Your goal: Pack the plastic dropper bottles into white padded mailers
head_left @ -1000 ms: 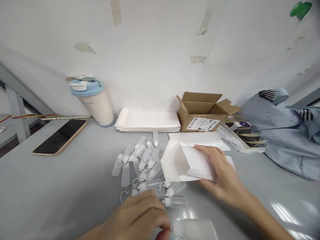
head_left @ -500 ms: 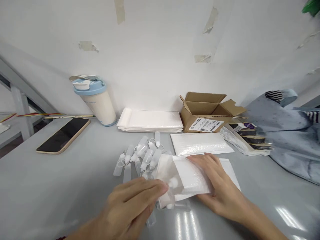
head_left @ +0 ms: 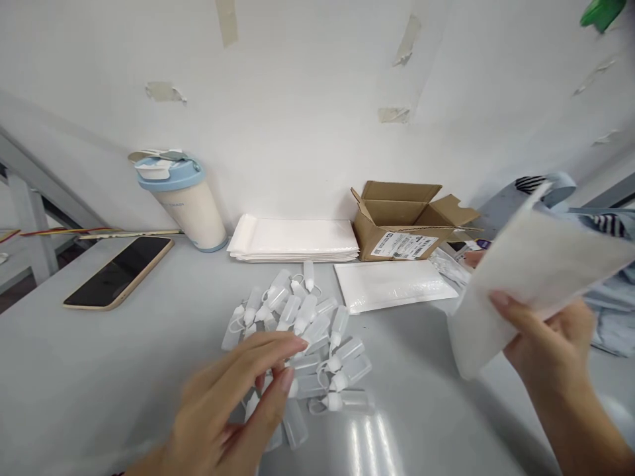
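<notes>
My right hand (head_left: 550, 344) grips a white padded mailer (head_left: 526, 271), lifted and tilted at the right, thumb on its near face. Whatever may be inside the mailer is hidden. My left hand (head_left: 238, 403) hovers over a pile of small translucent squeeze bottles (head_left: 342, 360) with white caps on tethers. Its thumb and fingers are apart, with nothing seen between them. Part of the pile is covered by this hand. Flat on the table behind the bottles lies another white padded mailer (head_left: 391, 284).
A stack of white mailers (head_left: 297, 238) sits against the wall, beside an open cardboard box (head_left: 401, 231). Toward the left are a blue-lidded tumbler (head_left: 188, 205) and a phone (head_left: 122, 271). Blue-grey fabric (head_left: 615, 311) and a clear plastic wrapper (head_left: 451, 268) lie at the right.
My right hand has carried the mailer up and right, away from the bottles. My left hand has come out of its opening, moved slightly left, and its fingers have parted.
</notes>
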Tool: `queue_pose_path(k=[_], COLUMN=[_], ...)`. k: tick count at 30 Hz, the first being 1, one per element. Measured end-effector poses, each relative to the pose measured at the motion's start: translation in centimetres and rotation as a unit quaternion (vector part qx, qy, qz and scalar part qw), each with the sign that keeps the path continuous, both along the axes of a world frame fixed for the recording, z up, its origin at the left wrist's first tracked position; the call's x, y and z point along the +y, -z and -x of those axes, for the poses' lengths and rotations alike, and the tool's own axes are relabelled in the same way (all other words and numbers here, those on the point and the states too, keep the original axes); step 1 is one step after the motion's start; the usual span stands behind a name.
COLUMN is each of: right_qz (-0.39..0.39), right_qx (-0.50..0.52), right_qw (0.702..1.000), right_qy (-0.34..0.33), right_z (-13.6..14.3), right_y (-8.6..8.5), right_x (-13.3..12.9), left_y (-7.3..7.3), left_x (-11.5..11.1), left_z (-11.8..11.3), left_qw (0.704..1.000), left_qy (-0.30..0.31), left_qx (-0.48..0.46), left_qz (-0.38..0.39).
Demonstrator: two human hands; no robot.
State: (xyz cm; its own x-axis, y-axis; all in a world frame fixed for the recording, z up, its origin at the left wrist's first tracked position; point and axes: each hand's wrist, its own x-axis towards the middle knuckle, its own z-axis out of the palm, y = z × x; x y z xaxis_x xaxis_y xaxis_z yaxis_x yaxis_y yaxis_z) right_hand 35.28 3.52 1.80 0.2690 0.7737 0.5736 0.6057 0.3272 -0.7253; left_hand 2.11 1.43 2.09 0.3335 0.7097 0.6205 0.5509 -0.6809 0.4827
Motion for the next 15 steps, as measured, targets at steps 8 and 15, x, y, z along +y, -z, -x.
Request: queue_pose_path(k=[8, 15], right_qz=[0.03, 0.005], right_qx=[-0.058, -0.309], right_qw=[0.997, 0.924], right_qy=[-0.041, -0.223], right_z=[1.1, 4.7], right_y=[1.1, 0.9], right_x=[0.2, -0.9], left_y=[0.7, 0.8], left_x=[0.1, 0.4], left_z=[-0.1, 0.4], left_qw=[0.999, 0.961], left_qy=[0.036, 0.063], left_qx=[-0.025, -0.014], left_qz=[0.032, 0.268])
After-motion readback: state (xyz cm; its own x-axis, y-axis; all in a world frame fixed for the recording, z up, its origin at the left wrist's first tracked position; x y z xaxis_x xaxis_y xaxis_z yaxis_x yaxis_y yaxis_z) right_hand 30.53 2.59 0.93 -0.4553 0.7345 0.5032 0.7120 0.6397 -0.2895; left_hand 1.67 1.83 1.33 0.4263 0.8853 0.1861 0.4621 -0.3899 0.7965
